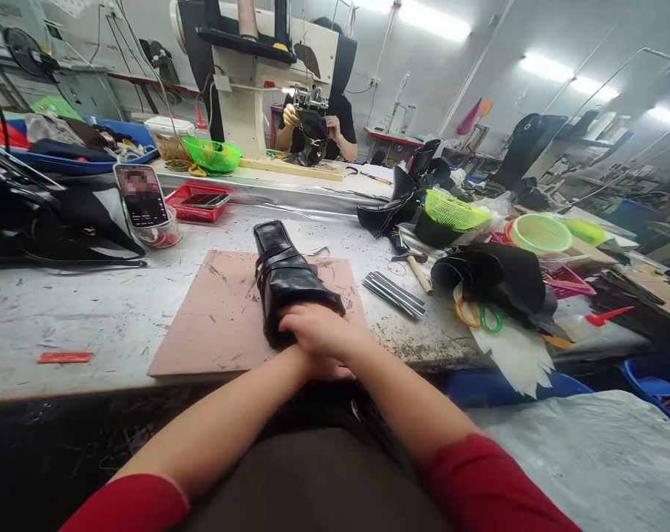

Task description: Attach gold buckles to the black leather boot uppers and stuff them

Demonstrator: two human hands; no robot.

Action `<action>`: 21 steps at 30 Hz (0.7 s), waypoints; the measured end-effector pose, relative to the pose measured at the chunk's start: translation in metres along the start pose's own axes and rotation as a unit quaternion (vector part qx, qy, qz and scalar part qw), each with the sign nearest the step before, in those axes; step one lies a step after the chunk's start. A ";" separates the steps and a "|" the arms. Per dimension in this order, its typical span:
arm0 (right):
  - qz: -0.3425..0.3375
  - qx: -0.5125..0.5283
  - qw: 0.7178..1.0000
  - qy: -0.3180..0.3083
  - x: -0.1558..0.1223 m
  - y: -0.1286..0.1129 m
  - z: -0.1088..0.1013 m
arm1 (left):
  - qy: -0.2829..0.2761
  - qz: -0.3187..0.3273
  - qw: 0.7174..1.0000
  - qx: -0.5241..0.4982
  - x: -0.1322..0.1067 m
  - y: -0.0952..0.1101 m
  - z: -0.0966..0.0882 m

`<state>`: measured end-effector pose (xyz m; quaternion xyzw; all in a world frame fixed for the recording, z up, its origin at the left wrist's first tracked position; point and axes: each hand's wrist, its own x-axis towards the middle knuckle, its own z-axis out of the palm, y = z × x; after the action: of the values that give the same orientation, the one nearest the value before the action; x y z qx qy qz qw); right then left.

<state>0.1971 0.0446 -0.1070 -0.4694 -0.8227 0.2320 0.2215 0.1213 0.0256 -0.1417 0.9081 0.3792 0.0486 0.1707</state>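
Observation:
A black leather boot upper (293,277) with thin straps round its middle lies on a pinkish-brown board (202,318), its wide open end toward me. My right hand (315,329) crosses over my left wrist and grips the near edge of that opening. Its fingers are curled and partly hidden in the dark fold. Beneath it, my left hand (335,368) is mostly covered by the right forearm, so its fingers do not show. More black material hangs below, at the table edge by my lap.
Metal strips (394,294), a hammer (419,273) and scissors (479,314) lie to the right, beside black leather pieces (495,281). A phone (140,193) leans in a clear cup at left, near a red basket (199,203). Opposite, a person works at a sewing machine (240,96).

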 end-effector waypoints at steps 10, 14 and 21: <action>0.117 0.049 0.974 0.189 -0.010 0.080 -0.053 | 0.005 0.235 0.963 0.135 -0.056 -0.029 -0.014; 0.163 0.042 0.965 0.203 -0.016 0.090 -0.047 | 0.048 0.140 0.973 0.176 -0.042 -0.008 -0.007; 0.202 -0.026 0.960 0.194 -0.010 0.060 -0.042 | 0.082 0.071 0.975 0.194 -0.040 -0.025 0.010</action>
<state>0.2661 0.0697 -0.1106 -0.6672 -0.6576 0.1550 0.3137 0.0787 0.0111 -0.1580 0.9413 0.3292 0.0607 -0.0444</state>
